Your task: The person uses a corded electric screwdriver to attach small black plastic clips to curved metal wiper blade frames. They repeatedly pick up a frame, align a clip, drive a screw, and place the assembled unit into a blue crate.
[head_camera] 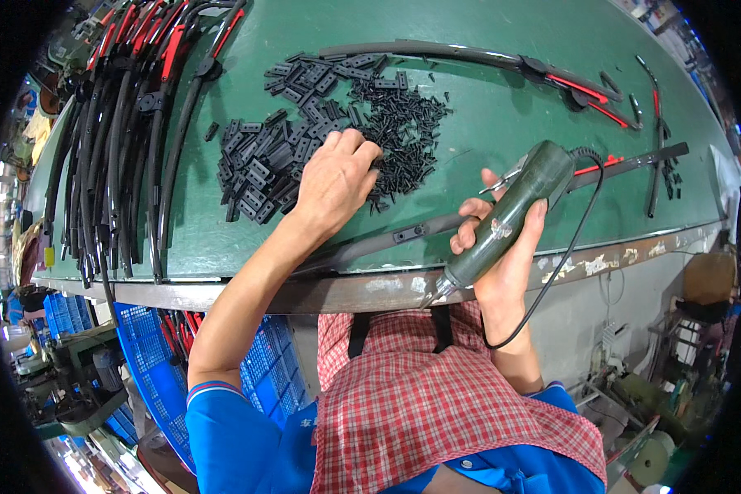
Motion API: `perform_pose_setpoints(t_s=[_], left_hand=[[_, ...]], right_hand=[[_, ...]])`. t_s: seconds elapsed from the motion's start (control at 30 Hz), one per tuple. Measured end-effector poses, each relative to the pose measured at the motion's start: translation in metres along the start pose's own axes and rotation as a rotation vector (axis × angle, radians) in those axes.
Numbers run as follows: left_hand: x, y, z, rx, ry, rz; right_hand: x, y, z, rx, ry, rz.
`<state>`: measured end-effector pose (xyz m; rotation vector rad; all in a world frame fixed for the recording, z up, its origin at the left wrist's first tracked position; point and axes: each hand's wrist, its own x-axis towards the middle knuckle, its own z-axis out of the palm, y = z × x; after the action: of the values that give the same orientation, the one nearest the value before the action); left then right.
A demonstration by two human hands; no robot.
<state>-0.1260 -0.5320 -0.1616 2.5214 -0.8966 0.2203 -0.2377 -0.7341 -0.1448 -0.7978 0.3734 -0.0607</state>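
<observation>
My right hand (509, 247) holds a dark green electric screwdriver (509, 216), its bit pointing down and left past the table's front edge. A black cord curves from its rear end around to my wrist. My left hand (339, 176) reaches down where a pile of black screws (407, 136) meets a heap of black two-hole plastic blocks (253, 167). Its fingertips are hidden, so what they may pinch does not show. Between my hands and the edge lies a black tube (370, 244) with one small black block (409, 233) seated on it.
Many black tubes with red levers (117, 123) are stacked at the left. Another bent tube assembly (469, 52) lies across the back of the green table (272, 250). A thin rod (656, 136) lies at the right. Blue plastic crates (272, 358) stand below the edge.
</observation>
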Motion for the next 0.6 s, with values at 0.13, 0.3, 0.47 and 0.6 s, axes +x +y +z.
perform_pose_setpoints(t_s=[0.13, 0.3, 0.47, 0.6], left_hand=[[0.001, -0.001, 0.008, -0.054, 0.065, -0.068], [-0.017, 0.025, -0.010, -0.550, 0.150, -0.290], [-0.052, 0.042, -0.004, -1.028, 0.047, -0.173], [-0.057, 0.030, 0.001, -1.151, 0.003, -0.173]], right_hand=[[-0.002, 0.001, 0.000, 0.069, -0.013, 0.027], [-0.003, -0.009, 0.007, 0.124, -0.005, 0.024], [0.007, -0.036, 0.034, 0.333, -0.204, -0.363], [0.012, -0.041, 0.061, 0.293, -0.369, -0.606]])
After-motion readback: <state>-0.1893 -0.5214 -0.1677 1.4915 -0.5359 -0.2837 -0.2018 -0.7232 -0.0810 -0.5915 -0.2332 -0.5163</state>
